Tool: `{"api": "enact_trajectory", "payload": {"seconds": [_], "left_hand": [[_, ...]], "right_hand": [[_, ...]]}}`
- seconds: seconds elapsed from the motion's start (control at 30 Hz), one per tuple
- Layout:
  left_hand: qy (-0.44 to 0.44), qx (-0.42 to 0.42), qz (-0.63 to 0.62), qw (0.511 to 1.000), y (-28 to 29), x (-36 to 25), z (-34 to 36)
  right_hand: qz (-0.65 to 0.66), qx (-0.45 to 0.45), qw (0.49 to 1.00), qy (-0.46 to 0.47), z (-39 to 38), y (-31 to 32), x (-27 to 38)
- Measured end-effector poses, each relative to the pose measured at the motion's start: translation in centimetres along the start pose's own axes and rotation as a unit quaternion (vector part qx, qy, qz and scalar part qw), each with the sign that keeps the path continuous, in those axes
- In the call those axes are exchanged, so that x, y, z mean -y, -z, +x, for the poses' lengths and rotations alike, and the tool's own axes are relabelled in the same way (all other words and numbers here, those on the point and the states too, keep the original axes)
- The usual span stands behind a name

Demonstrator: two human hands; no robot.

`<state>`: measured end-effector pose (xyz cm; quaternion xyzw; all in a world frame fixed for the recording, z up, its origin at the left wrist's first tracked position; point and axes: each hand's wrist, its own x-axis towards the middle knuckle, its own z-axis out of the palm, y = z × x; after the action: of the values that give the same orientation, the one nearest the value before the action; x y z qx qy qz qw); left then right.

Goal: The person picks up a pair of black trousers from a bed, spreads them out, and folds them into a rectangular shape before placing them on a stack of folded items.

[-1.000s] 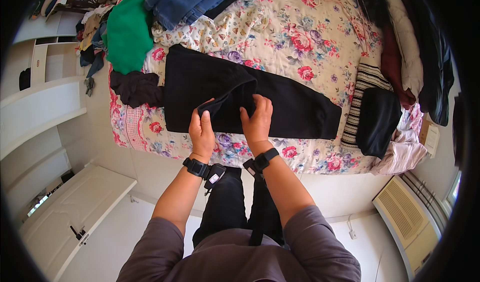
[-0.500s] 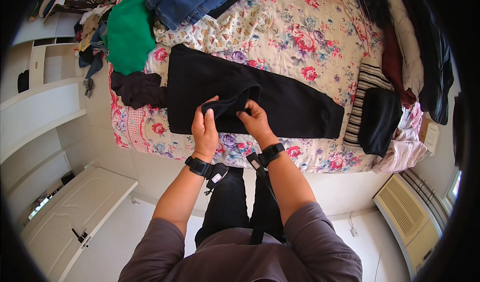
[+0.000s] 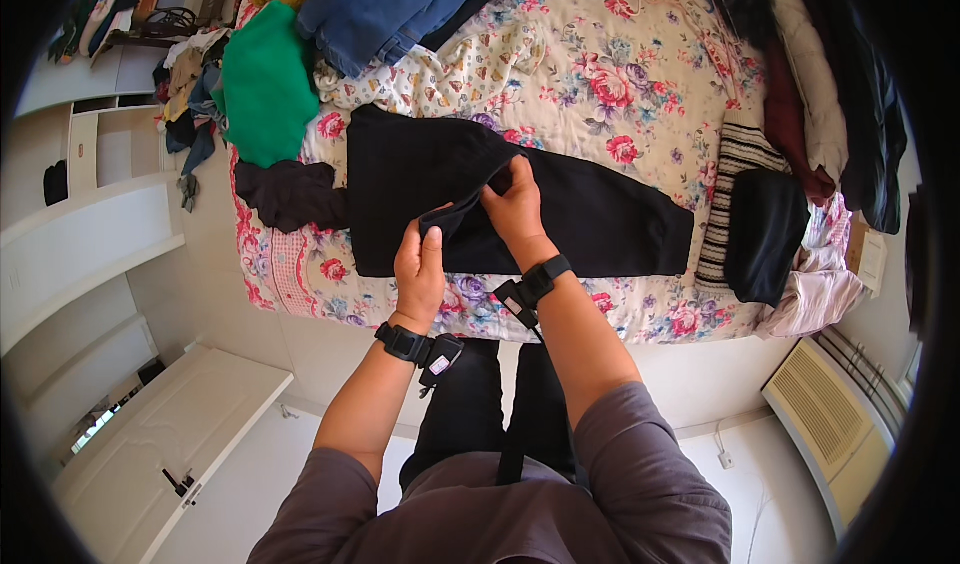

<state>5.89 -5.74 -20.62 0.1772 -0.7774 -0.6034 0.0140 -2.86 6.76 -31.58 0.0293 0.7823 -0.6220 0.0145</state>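
Note:
Black trousers (image 3: 605, 209) lie lengthwise across the floral bed, broad at the left and narrowing to the right. An open, tube-like edge of the black cloth is raised off the rest and folded back toward me. Its near left side is pinched between the thumb and fingers of my left hand (image 3: 420, 272). At the far right side of that opening, my right hand (image 3: 517, 209) is closed on the rim, thumb pressed to fingers. Whether the raised edge is a leg hem or the waist, I cannot tell.
A dark crumpled garment (image 3: 290, 194) touches the trousers' left end. Beyond lie a green garment (image 3: 268, 84), blue jeans (image 3: 375, 9) and a patterned white cloth (image 3: 435, 69). A striped garment (image 3: 730, 199) and a folded black one (image 3: 765, 234) sit to the right on the bed (image 3: 590, 94).
My right hand has moved up and slightly right with the rim, drawing the opening into a longer, narrower shape. My left hand keeps its pinch. The whole view has shifted slightly.

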Motion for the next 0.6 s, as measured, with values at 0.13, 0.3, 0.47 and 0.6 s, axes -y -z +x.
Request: {"api": "enact_trajectory", "payload": {"seconds": [0.13,0.3,0.47,0.6], "left_hand": [[0.012,0.044,0.024,0.999,0.1,0.2,0.2],[0.005,0.111,0.0,0.994,1.2,1.9,1.0],[-0.039,-0.171,0.355,0.918,8.2,10.3,6.0],[0.1,-0.204,0.266,0.937,12.7,15.5,9.7]], "right_hand": [[0.139,-0.018,0.984,-0.111,0.4,-0.9,-0.3],[0.104,0.116,0.982,-0.102,-0.2,0.6,-2.9],[-0.044,0.072,0.996,-0.027,-0.3,1.5,-0.5],[-0.085,0.052,0.994,0.046,-0.6,1.2,-0.8]]}}
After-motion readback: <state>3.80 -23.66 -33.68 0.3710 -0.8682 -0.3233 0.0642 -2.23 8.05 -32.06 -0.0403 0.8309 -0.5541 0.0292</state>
